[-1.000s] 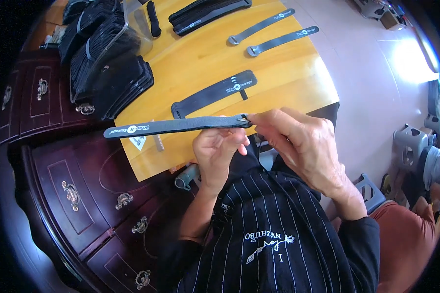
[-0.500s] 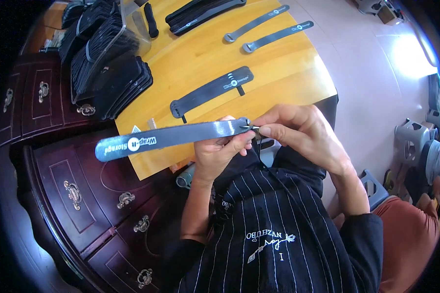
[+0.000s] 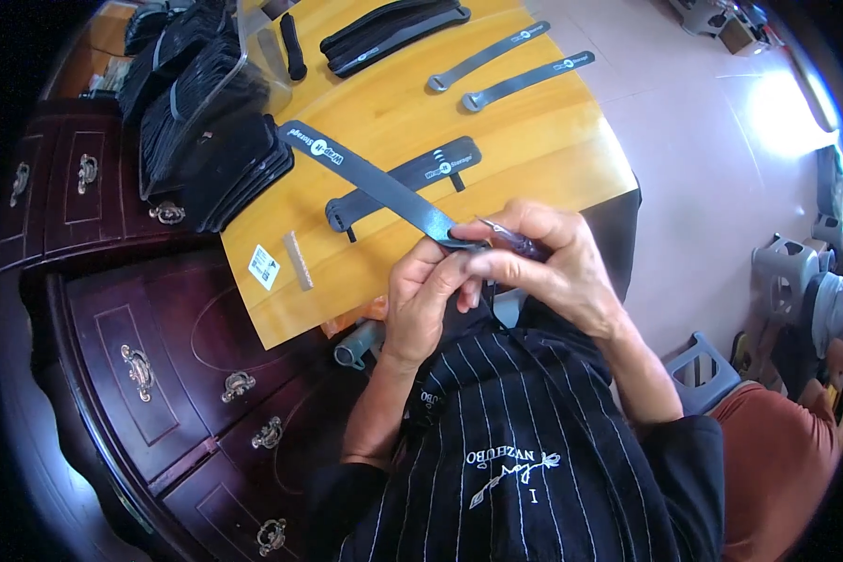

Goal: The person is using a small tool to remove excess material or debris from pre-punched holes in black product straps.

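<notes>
A dark grey strap [image 3: 375, 180] with a white printed mark slants from my hands up and left over the table. My left hand [image 3: 416, 304] is closed on its near end, thumb on top. In my closed right hand [image 3: 571, 272] lies a slim metal-tipped tool with a dark handle [image 3: 520, 242], its point toward the upper left. The thumb and fingertips of that hand also meet the strap's end, whose details they hide. A dark cord hangs below my hands. Beneath the held strap, a small stack of similar straps [image 3: 403, 187] lies on the table.
On the yellow table [image 3: 534, 140] lie two single grey straps [image 3: 525, 82], a thick strap bundle [image 3: 393, 37] and a white label [image 3: 263, 267]. A clear bin [image 3: 276, 89] of black straps stands left, above dark wooden drawers [image 3: 140, 375]. A person in reddish-brown [image 3: 768, 468] is at right.
The held strap has swung from pointing left to pointing up and left. The tool's tip has come away from the strap's end, and my right fingers have moved onto that end.
</notes>
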`<action>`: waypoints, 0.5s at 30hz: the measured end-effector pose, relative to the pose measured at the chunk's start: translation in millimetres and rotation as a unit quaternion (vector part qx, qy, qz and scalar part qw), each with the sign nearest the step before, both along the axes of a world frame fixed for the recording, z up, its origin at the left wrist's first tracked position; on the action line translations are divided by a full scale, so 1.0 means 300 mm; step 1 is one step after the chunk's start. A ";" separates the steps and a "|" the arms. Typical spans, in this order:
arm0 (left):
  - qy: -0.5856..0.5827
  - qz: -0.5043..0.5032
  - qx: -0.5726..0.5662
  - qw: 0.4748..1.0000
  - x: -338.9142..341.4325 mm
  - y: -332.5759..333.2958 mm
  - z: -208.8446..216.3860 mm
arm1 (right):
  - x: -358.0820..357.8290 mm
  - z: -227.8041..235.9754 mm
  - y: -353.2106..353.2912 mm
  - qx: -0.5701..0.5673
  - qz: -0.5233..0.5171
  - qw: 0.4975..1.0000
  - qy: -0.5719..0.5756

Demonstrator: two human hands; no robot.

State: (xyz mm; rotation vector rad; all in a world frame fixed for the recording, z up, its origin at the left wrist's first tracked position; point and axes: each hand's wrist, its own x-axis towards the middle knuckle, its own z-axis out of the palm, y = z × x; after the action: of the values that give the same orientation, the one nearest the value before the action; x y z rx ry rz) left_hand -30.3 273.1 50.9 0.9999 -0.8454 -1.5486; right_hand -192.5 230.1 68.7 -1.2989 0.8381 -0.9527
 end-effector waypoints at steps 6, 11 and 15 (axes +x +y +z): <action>-0.054 -0.055 0.024 0.997 -0.012 0.000 0.023 | -0.034 0.002 -0.033 0.134 -0.070 0.988 0.035; -0.029 -0.405 -0.115 0.907 -0.011 0.089 0.067 | -0.574 -0.213 -0.323 0.056 -0.371 0.902 0.214; -0.027 -0.332 -0.078 0.940 0.070 0.124 0.043 | -1.009 -0.266 -0.304 -0.087 -0.617 0.711 0.325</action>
State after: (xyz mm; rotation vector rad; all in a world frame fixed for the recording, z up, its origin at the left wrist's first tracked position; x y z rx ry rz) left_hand -9.4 310.4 63.7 0.6668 -1.4203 -1.9748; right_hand -495.3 138.9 -11.1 -1.1343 2.3993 -1.6241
